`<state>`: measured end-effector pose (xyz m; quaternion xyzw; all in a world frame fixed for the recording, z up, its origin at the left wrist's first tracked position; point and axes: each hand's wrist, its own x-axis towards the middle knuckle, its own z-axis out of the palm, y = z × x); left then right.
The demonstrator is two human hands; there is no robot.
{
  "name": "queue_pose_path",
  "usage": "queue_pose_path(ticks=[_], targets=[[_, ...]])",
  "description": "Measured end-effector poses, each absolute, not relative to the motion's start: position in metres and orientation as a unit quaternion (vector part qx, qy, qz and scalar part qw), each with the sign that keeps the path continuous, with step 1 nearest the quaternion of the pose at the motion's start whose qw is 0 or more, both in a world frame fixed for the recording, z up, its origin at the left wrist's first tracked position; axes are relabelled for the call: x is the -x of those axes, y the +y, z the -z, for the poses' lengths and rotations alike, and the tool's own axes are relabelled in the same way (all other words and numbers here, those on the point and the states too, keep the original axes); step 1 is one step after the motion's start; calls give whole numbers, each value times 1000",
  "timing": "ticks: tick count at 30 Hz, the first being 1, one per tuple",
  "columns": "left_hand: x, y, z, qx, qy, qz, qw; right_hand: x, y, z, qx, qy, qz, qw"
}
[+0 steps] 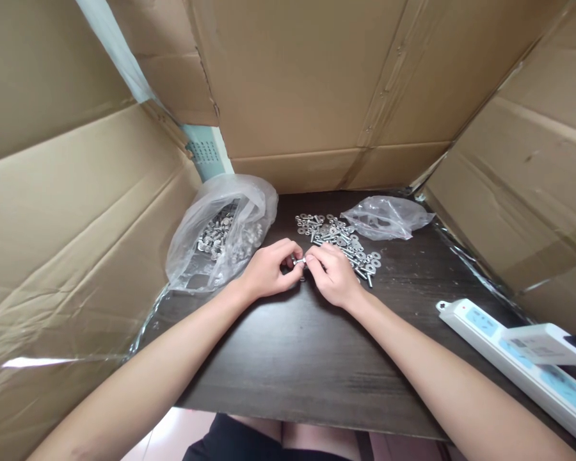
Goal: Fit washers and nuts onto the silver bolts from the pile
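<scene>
Between the fingertips of both hands is a small shiny metal bolt, lying about crosswise. My left hand is closed, pinching it from the left with thumb and forefinger. From the right, my right hand grips the other end, its fingers pressed together; any nut or washer there is too small to make out. A pile of loose bolts, washers and nuts spreads just behind and beside my right hand. Left of my left hand stands an open clear plastic bag with many metal fasteners inside.
A crumpled clear bag lies behind the pile on the dark wooden table. At the right is a white power strip with a white plug-in adapter. Cardboard walls enclose the back and both sides.
</scene>
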<state>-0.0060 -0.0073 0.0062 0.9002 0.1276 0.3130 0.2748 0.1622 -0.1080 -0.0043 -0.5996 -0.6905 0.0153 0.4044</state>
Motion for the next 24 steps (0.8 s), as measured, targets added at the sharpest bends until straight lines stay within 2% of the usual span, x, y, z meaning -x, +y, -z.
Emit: queue_pose_path(ticks=[24], targets=[[5,-6,-3,-904,141,-295,276,-159,-109,3,609,-677,-36,412]])
